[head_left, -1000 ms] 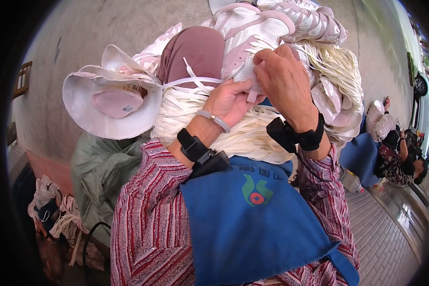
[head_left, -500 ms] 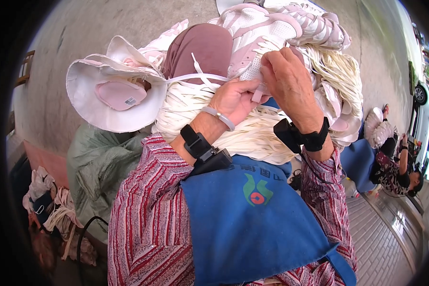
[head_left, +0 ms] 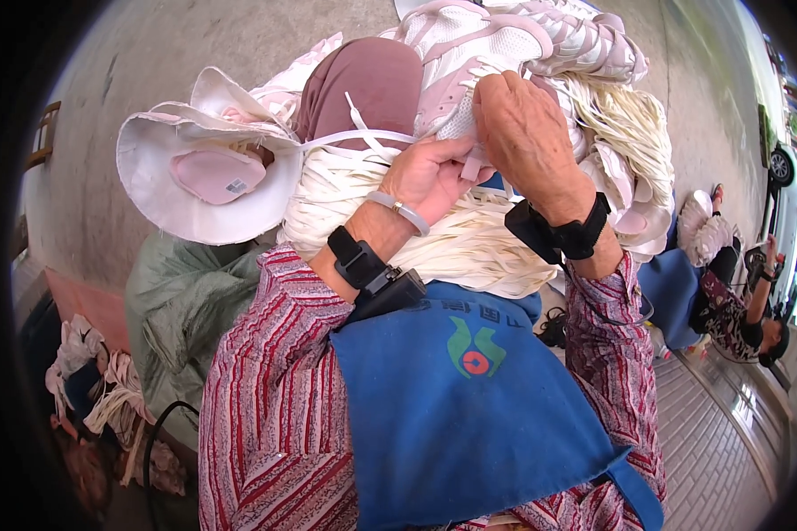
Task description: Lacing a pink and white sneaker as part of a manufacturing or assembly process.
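A white-and-pink shoe upper (head_left: 456,93) lies in front of me, with pale laces along its eyelet edge. My left hand (head_left: 427,177) is closed at its near end, thumb and fingers pinching a small pink tab (head_left: 472,166). Bent over the eyelets is my right hand (head_left: 531,133), its back toward me; its fingertips are closed and what they pinch is hidden. Below both hands spreads a thick bundle of cream shoelaces (head_left: 336,199). One white lace (head_left: 354,137) crosses a rounded mauve shape (head_left: 363,88) beside the upper.
Several flared white-and-pink shoe uppers (head_left: 217,168) rest at the left, and laced-up ones (head_left: 584,53) at the far right. A green sack (head_left: 173,310) stands left of my blue apron (head_left: 460,425). Another person (head_left: 735,310) sits at the right, near a parked car (head_left: 784,177).
My right hand has shifted slightly left and turned its back more toward me. The left hand keeps its pinch on the tab. The whole view has shifted a little.
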Motion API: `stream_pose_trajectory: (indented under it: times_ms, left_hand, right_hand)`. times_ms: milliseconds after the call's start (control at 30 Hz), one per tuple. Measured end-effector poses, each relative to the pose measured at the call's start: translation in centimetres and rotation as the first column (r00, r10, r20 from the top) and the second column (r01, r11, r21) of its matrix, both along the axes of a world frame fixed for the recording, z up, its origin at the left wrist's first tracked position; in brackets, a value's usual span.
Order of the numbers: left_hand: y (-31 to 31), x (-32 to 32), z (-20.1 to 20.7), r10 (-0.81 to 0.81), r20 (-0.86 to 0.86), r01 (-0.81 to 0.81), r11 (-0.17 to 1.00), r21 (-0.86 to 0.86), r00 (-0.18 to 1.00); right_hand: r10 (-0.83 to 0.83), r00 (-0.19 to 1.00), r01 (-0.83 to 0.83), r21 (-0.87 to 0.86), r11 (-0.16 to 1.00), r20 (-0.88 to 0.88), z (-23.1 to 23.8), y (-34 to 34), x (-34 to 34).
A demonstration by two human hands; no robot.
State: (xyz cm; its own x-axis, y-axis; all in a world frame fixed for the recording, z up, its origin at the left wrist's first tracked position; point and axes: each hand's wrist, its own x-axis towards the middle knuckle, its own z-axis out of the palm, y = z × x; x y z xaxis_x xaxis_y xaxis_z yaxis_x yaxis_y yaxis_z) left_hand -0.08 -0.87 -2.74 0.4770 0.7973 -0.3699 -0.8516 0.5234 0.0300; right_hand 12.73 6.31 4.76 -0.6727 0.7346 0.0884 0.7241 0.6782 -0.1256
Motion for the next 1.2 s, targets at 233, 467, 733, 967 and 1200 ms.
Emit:
stream_pose_trajectory:
  times_ms: [233, 467, 733, 967, 1200]
  left_hand:
    - [-0.7, -0.9, 2.4, -0.045, -0.147, 0.040, 0.998, -0.041, 0.988]
    - [-0.7, -1.2, 2.0, -0.096, -0.224, 0.085, 0.995, -0.061, 0.970]
    - [-0.8, -1.5, 2.0, -0.119, -0.225, 0.108, 0.992, -0.058, 0.967]
    - [-0.9, -1.0, 1.9, -0.041, -0.146, 0.031, 0.997, -0.067, 0.988]
    - [-0.2, -0.7, 1.7, 0.010, 0.022, -0.009, 1.000, -0.018, 1.000]
  right_hand:
    - [-0.170, 0.953, 0.163, -0.047, 0.986, -0.250, 0.5, -0.2, -0.8]
    - [-0.290, 0.853, 0.154, -0.323, 0.934, -0.433, -0.3, -0.4, 1.6]
    - [-0.284, 0.895, 0.212, -0.233, 0.949, -0.345, -0.2, -0.7, 0.4]
    - [-0.289, 0.914, 0.232, -0.218, 0.948, -0.284, -0.4, -0.5, 0.2]
    - [-0.322, 0.868, 0.169, -0.386, 0.907, -0.377, 0.9, -0.1, 0.5]
